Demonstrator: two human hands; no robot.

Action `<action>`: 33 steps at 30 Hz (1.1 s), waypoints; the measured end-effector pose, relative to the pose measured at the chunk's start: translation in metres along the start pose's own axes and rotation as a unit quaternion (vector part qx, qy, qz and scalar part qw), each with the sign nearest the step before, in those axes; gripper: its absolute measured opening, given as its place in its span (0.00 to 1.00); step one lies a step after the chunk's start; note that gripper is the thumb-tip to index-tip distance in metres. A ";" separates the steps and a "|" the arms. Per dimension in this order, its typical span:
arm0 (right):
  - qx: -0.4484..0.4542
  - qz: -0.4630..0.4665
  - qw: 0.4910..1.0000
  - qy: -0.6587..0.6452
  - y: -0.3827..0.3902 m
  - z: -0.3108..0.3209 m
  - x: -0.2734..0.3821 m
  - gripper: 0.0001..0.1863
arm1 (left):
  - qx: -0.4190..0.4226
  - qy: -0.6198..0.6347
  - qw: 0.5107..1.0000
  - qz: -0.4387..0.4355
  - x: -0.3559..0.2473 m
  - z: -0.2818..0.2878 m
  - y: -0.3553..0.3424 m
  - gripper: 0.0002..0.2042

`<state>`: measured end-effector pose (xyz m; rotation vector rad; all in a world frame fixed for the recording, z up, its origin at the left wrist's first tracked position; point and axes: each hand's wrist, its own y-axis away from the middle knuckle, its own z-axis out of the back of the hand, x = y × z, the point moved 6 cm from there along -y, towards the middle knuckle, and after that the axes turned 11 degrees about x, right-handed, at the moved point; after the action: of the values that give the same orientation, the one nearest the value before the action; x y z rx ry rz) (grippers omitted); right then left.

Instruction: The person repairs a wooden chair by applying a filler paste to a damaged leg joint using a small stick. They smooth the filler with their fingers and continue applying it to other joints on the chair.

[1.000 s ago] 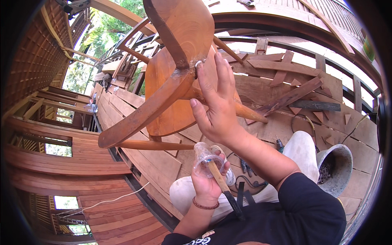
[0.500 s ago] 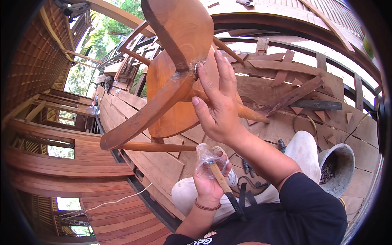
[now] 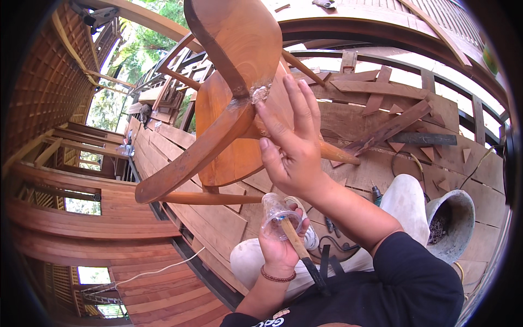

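A varnished wooden chair [image 3: 229,155] lies tipped over in front of me. At the joint where its curved backrest [image 3: 245,38] meets a curved arm [image 3: 190,155] is a rough, whitish patch of filler-like stuff [image 3: 261,94]. My right hand [image 3: 291,139] is open, fingers stretched out, its index fingertip at or just below that patch. Lower down, my left hand [image 3: 280,245] is closed round a clear plastic cup [image 3: 277,215]. A flat wooden stick with a dark end [image 3: 294,237] stands slanted in the cup; what the cup contains is hard to make out.
Offcuts and boards [image 3: 392,106] lie on the plank floor to the right. A grey bucket [image 3: 455,226] with dark bits inside stands by my knee [image 3: 406,204]. Cables and a tool [image 3: 376,194] lie near my legs. A wooden plank wall [image 3: 81,212] runs along the left.
My right hand has drawn slightly down from the joint, so the whitish patch now shows more fully. The chair has shifted a little. My left hand still holds the cup.
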<state>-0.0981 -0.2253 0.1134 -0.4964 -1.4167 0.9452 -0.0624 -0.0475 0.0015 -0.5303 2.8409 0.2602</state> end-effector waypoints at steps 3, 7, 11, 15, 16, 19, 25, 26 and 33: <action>-0.008 -0.029 0.999 -0.031 -0.004 0.001 -0.005 0.29 | -0.005 0.001 1.000 -0.002 0.001 -0.002 0.001 0.22; 0.005 -0.036 0.999 -0.023 -0.010 -0.002 -0.001 0.29 | -0.015 -0.005 1.000 -0.004 -0.001 0.002 0.002 0.22; 0.012 -0.020 1.000 -0.003 -0.010 -0.001 0.002 0.29 | -0.012 -0.001 1.000 -0.004 -0.001 0.002 0.001 0.22; 0.006 -0.008 1.000 0.003 -0.003 0.000 -0.001 0.28 | -0.005 0.012 1.000 -0.002 -0.002 0.001 0.000 0.23; 0.002 -0.012 1.000 0.004 -0.003 0.002 -0.002 0.28 | 0.000 0.013 1.000 -0.003 -0.002 0.001 0.000 0.23; -0.003 -0.022 0.999 0.025 -0.005 0.003 -0.006 0.29 | 0.009 0.019 1.000 0.000 0.000 0.001 0.000 0.23; 0.012 -0.053 0.998 0.045 -0.005 -0.004 -0.015 0.31 | 0.003 0.021 1.000 -0.001 -0.002 0.002 0.000 0.22; 0.013 -0.056 0.998 0.038 -0.005 -0.005 -0.017 0.32 | 0.002 0.017 1.000 -0.002 -0.002 0.001 0.000 0.22; 0.014 -0.088 0.996 -0.032 0.002 -0.011 -0.017 0.31 | -0.038 -0.018 0.999 -0.008 -0.002 0.001 0.000 0.20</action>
<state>-0.0866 -0.2353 0.1002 -0.3177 -1.4771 0.8441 -0.0603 -0.0469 0.0006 -0.5588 2.8003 0.3733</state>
